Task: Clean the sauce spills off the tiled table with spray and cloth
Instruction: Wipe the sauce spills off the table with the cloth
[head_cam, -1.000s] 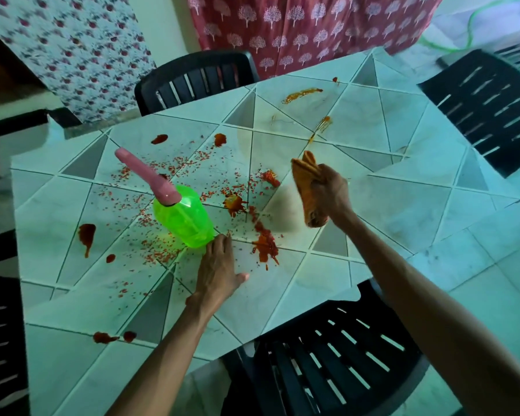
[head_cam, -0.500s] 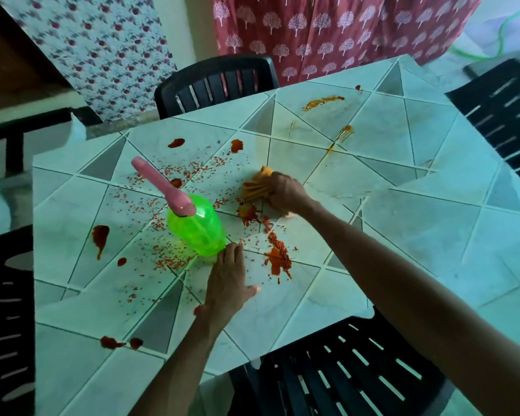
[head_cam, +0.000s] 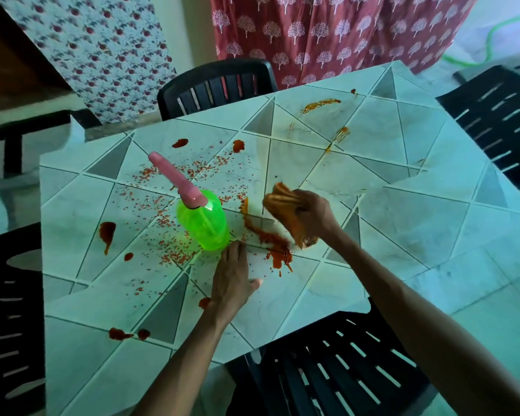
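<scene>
Tiled tabletop [head_cam: 403,211], red sauce spills [head_cam: 270,238]: right hand [head_cam: 309,214] grasping orange cloth [head_cam: 285,205]; left hand [head_cam: 231,280] flat, released, beside green spray bottle [head_cam: 203,222].

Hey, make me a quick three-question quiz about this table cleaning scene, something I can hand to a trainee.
1. True or false: the right hand grips the orange cloth.
2. Where does the green spray bottle stand? A: on the tiled table, just beyond the fingertips of the left hand. B: on a black chair. C: in the right hand.
3. Fill in: the bottle's spray head is ____ in colour.
Key: 1 true; 2 A; 3 pink.
</scene>
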### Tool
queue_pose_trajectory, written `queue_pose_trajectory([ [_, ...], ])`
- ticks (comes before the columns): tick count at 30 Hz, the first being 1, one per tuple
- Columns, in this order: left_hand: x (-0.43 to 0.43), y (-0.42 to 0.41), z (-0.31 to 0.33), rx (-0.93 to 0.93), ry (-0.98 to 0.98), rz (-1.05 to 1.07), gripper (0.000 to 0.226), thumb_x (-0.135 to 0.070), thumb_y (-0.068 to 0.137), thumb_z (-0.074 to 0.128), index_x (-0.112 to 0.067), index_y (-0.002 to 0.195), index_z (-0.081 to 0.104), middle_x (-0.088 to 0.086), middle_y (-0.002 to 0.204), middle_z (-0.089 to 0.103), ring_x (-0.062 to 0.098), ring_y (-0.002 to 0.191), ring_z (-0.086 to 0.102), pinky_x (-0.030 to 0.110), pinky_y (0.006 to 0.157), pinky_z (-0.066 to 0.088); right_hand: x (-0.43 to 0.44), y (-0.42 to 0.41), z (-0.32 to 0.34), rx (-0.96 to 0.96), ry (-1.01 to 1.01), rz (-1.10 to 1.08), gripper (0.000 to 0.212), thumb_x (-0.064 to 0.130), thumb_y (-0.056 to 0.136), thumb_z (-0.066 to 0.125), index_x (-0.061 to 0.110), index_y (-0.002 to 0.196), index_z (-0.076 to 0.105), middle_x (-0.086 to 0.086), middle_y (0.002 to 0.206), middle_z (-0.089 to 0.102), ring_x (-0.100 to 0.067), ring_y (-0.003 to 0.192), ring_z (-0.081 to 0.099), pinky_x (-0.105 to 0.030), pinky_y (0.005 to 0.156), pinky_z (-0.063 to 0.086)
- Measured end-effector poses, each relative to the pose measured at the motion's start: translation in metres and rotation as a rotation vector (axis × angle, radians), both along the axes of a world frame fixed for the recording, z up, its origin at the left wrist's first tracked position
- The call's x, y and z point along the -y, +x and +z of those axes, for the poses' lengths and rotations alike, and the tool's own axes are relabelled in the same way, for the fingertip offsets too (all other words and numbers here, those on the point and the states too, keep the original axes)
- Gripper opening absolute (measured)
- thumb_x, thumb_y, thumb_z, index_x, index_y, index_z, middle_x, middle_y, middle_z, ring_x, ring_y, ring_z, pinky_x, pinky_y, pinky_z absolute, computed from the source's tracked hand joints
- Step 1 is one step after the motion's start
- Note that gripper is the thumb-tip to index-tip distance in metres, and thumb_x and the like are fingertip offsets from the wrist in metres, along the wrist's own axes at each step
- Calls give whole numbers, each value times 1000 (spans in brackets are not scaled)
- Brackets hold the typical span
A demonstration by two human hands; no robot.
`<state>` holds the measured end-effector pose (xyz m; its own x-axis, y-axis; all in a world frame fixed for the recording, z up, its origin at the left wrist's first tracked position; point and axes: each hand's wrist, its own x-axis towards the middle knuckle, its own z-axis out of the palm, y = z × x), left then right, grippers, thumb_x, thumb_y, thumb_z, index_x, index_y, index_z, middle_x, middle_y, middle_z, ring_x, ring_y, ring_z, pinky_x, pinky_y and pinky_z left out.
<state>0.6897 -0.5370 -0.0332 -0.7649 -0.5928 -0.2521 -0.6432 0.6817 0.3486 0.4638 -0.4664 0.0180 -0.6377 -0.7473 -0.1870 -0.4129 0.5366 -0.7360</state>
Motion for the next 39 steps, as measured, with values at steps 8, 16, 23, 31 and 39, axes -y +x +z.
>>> queue_pose_trajectory([
  [8,3,0,-4,-3,19,-4,98,-51,83,71,-7,154,19,5,158,20,22,143,22,28,116,30,-9,-70,-12,-176,102,-350,31,44,96,57,14,105,64,-13,101,66,-31,87,63,-34,65,45],
  [16,6,-2,-10,-18,-12,4,103,-54,75,78,-9,151,25,5,154,30,22,139,31,29,112,36,67,-46,-42,-91,111,-122,30,40,100,58,19,121,64,-1,110,66,-11,83,60,-21,56,42],
  [23,4,0,-7,-38,-16,8,99,-49,69,83,-7,145,35,8,144,39,26,130,39,33,106,39,69,31,-34,-117,172,296,32,16,94,62,15,126,66,-7,119,72,-25,107,68,-30,81,51],
  [31,5,1,-7,-51,9,-2,96,-51,74,78,-7,146,32,6,146,34,24,133,34,30,108,35,13,3,6,-66,62,96,22,23,94,67,9,112,69,3,95,66,-11,80,58,-22,64,47],
  [39,5,5,-12,-82,39,-1,99,-45,76,80,-5,150,29,7,150,32,24,135,33,31,109,40,-46,-18,-12,-32,146,-177,46,66,89,60,22,101,69,2,97,73,-19,86,69,-42,72,59],
])
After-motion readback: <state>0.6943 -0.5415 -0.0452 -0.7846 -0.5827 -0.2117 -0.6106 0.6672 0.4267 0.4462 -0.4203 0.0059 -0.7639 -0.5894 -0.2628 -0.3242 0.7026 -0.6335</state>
